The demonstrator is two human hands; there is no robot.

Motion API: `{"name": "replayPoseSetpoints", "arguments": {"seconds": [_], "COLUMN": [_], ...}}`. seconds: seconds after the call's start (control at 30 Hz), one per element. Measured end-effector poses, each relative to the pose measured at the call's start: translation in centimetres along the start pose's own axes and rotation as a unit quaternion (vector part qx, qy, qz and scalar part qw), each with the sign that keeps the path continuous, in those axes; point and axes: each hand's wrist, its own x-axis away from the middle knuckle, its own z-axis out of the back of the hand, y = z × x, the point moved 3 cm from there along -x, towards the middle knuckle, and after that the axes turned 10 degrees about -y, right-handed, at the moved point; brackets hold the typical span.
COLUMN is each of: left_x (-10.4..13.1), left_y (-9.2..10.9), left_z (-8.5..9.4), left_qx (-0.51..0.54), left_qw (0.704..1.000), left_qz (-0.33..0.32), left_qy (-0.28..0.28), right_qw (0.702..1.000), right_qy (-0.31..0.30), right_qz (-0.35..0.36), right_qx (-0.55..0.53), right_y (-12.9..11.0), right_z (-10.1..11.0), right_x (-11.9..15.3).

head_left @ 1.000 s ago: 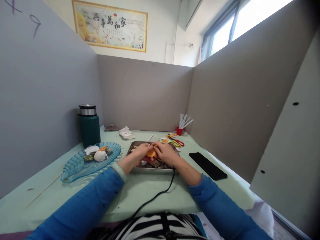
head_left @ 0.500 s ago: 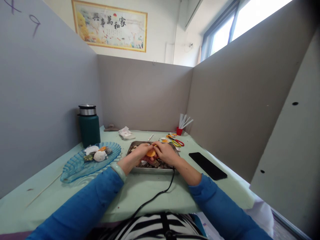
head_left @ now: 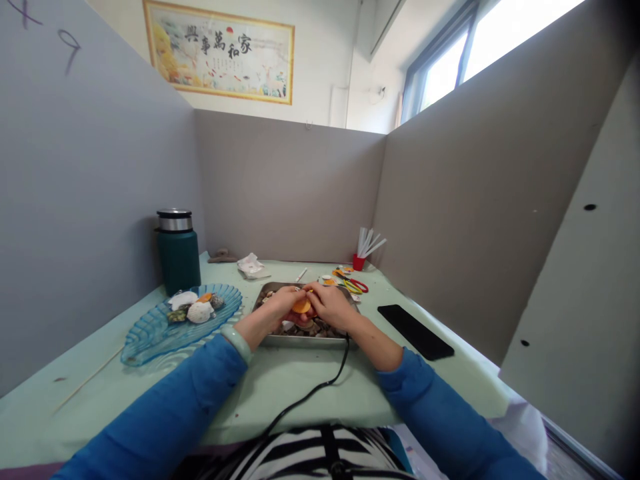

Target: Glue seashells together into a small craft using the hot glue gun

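Observation:
Over a metal tray [head_left: 305, 343] of shells or small stones, both hands meet around a small orange shell [head_left: 301, 306]. My left hand [head_left: 283, 305] is closed on its left side and partly beneath it. From the right, my right hand [head_left: 327, 304] has its fingers closed at the shell's upper edge. Some fingertips are hidden behind the shell and the other hand. To the left, a blue glass dish [head_left: 150, 337] holds several shells, among them a round white one [head_left: 201, 312].
A green bottle [head_left: 179, 260] stands at the back left. Scissors [head_left: 356, 287] and a red cup [head_left: 359, 262] of white sticks are at the back right. A black phone-like slab [head_left: 416, 331] lies right. A black cable [head_left: 320, 387] crosses the front; partitions enclose the table.

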Motion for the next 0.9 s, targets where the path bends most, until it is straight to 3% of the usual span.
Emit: {"name": "replayPoseSetpoints", "arguments": {"seconds": [0.9], "left_x": [0.10], "left_y": [0.03], "left_z": [-0.09], "left_qx": [-0.012], "left_qw": [1.000], "left_qz": [0.009], "left_qy": [0.008], "right_qw": [1.000], "right_qy": [-0.004], "right_qz": [0.006], "right_qx": [0.000], "right_y": [0.02], "right_z": [-0.05], "right_x": [-0.01]}}
